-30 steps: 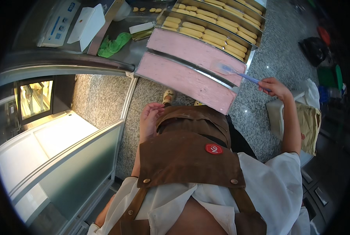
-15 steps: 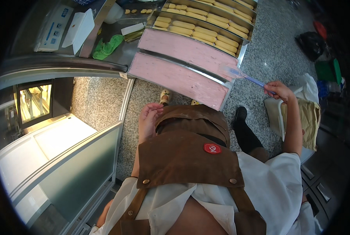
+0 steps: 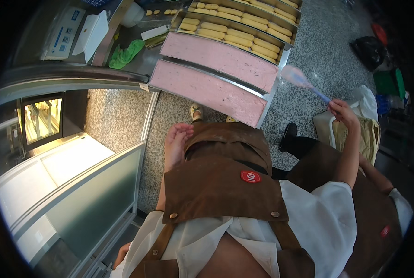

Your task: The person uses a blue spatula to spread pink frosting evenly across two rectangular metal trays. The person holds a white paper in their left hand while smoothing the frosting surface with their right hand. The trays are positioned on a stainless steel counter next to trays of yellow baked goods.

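A silicone spatula (image 3: pixel 296 75) with a purple handle and a pale, pink-smeared blade is gripped in my right hand (image 3: pixel 340 111). Its blade hangs just past the right end of two long metal trays. Smooth pink filling fills the near tray (image 3: pixel 207 92) and the tray behind it (image 3: pixel 218 60). Several more trays farther back hold rows of yellow ladyfingers (image 3: pixel 237 37). Low in front of my brown apron (image 3: pixel 223 178), my left hand (image 3: pixel 179 135) rests with loosely bent fingers and nothing visible in them, nearest the near tray's front edge.
A green cloth (image 3: pixel 126 54) and a white box (image 3: pixel 64 34) lie on the counter at the left. Below stands an open glass door (image 3: pixel 93 213). At my right a co-worker in a brown apron (image 3: pixel 355 204) bends close, beside a bin with a paper bag (image 3: pixel 369 141).
My right hand has drawn the spatula up and right, off the pink filling and beyond the trays. A co-worker has come farther into view on the right. My left hand has barely moved.
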{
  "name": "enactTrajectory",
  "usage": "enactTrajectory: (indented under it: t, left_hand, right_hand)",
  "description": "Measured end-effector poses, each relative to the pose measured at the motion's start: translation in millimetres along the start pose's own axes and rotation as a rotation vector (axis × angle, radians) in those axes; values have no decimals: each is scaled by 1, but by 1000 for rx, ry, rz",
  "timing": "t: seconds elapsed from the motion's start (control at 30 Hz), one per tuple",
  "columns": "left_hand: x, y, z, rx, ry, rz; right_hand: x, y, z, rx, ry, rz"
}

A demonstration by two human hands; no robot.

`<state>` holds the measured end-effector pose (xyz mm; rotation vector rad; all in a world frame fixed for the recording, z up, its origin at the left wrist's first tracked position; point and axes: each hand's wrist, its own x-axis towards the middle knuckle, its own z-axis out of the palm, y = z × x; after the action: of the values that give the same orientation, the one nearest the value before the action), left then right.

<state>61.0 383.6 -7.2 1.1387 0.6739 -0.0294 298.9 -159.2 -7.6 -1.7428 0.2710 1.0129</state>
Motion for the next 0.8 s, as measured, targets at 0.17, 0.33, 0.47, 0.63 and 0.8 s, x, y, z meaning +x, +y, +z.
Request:
enactTrajectory:
  t: [0.17, 0.33, 0.47, 0.63, 0.8]
  left_hand:
    - [7, -5, -1, -34, -18, -32]
    - [21, -8, -17, 101, -1, -10]
    - [42, 14, -1, 260, -176, 57]
    - [49, 10, -5, 20, -177, -25]
    - [42, 17, -8, -37, -105, -7]
  right_hand:
    - [-18, 16, 20, 287, 142, -244]
    - [-30, -3, 101, 395, 312, -193]
    - [-34, 36, 136, 590, 235, -278]
    - [-41, 13, 184, 575, 134, -199]
    - [-23, -33, 198, 500, 43, -185]
